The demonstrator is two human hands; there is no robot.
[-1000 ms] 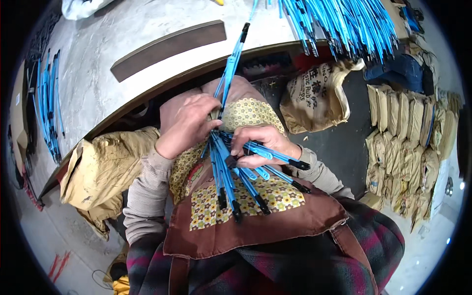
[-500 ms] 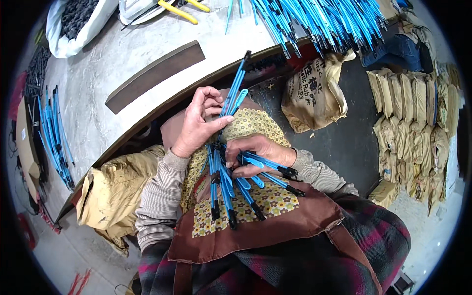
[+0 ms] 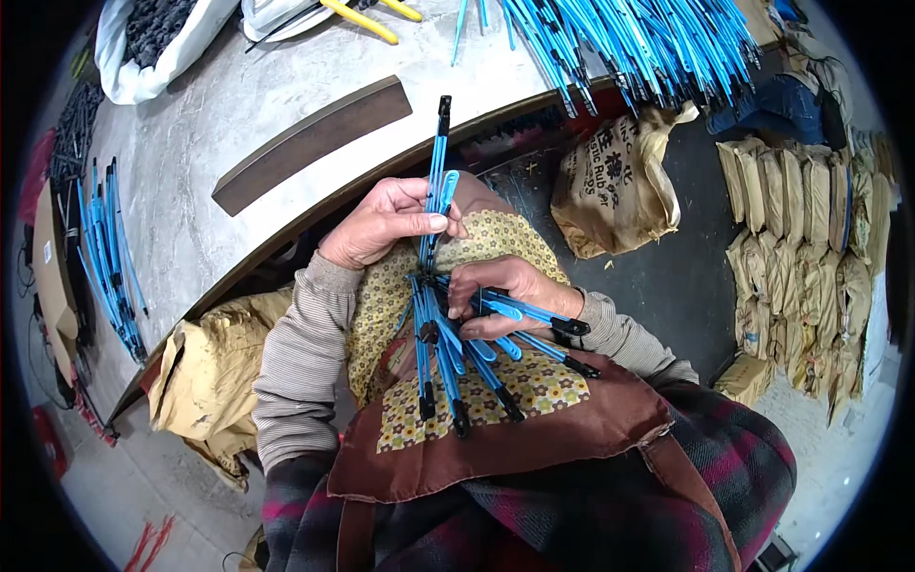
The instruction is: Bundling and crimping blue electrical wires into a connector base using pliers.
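Over my lap sits a cluster of slim blue arms [image 3: 445,372] with black ends, fanning out from a dark hub [image 3: 426,278]. My left hand [image 3: 381,224] is closed on one blue arm [image 3: 439,157], thumb across it, and that arm stands up away from me with its black tip above the table edge. Beside the hub, my right hand [image 3: 524,286] is curled round the inner ends of other blue arms, its fingertips partly hidden among them. The remaining arms spread toward my waist and right, over a flowered brown apron [image 3: 534,419].
Ahead is a grey table [image 3: 315,76] with a curved dark bar [image 3: 313,143], yellow-handled pliers [image 3: 367,19] and a white bag [image 3: 143,76] of dark parts. Blue arms pile up [image 3: 639,48] at far right, with more at left [image 3: 110,257]. Paper sacks [image 3: 615,181] stand below.
My left hand has swung the raised blue arm to a more upright position and moved slightly down. My right hand stays beside the hub. The whole view has shifted slightly.
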